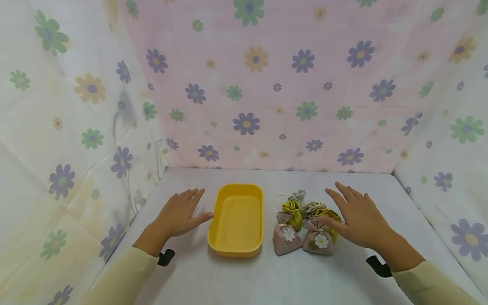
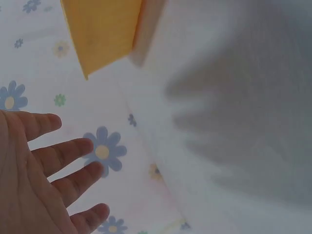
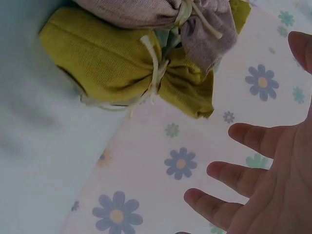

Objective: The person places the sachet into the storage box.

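My left hand (image 1: 178, 216) hovers with spread fingers just left of a yellow rectangular tray (image 1: 236, 250), its thumb near the rim. In the left wrist view the left hand (image 2: 44, 180) holds nothing, and a corner of the tray (image 2: 105, 34) shows above. To the right of the tray lie several small drawstring pouches: two mauve ones with white flowers, a mauve pouch (image 1: 286, 241) on the left, plus olive and grey-green ones. Beside them hangs my right hand (image 1: 360, 218), fingers extended. An olive pouch (image 3: 107, 56) tied with cream cord lies near the right hand (image 3: 273, 180), apart from its fingers.
A white-covered table (image 1: 267, 279) carries everything. Flower-printed cloth walls enclose it at the back (image 1: 282, 106) and both sides. Black straps (image 1: 379, 267) sit at the wrists. Cords hang behind the left cloth.
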{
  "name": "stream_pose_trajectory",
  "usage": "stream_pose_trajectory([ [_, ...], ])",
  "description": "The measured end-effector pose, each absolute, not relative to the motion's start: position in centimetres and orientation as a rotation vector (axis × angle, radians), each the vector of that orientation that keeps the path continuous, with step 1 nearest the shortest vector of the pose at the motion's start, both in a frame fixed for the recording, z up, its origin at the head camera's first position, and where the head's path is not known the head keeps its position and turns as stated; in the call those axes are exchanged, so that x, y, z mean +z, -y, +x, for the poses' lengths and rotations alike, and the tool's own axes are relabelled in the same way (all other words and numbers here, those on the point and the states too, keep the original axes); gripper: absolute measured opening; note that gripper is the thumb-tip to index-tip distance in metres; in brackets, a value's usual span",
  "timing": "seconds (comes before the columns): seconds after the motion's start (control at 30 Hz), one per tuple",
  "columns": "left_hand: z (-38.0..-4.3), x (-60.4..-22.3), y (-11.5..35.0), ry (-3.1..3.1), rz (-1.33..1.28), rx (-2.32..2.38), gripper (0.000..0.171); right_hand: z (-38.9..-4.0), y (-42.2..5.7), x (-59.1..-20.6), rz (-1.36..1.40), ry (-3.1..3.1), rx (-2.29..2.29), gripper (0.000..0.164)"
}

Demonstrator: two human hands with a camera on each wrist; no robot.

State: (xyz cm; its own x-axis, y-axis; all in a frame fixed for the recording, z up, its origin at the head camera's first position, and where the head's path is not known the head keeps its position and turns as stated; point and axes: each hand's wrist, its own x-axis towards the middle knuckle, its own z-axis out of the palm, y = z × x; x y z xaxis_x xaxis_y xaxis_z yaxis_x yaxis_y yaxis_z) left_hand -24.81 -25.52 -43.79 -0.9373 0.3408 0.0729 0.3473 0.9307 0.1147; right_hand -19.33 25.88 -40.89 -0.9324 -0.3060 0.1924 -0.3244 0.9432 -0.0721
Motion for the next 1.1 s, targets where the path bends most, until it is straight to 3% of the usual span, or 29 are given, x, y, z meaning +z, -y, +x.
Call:
stream_pose_trajectory([
  [0.33,-24.8,-44.7,23.4,3.147,-0.441,-0.467,0.100,-19.8,-22.7,-41.5,0.597,2.812,0.281,0.069],
  [0.7,-25.3,-46.5,21.7,3.082,-0.385,-0.775,0.096,-20.3,-20.4,-42.7,0.698,2.701,0.401,0.030],
  [1.1,-26.3,-48.0,21.2,2.984,-0.163,-1.253,0.086,-20.5,-17.8,-44.0,0.618,2.747,0.392,0.026],
])
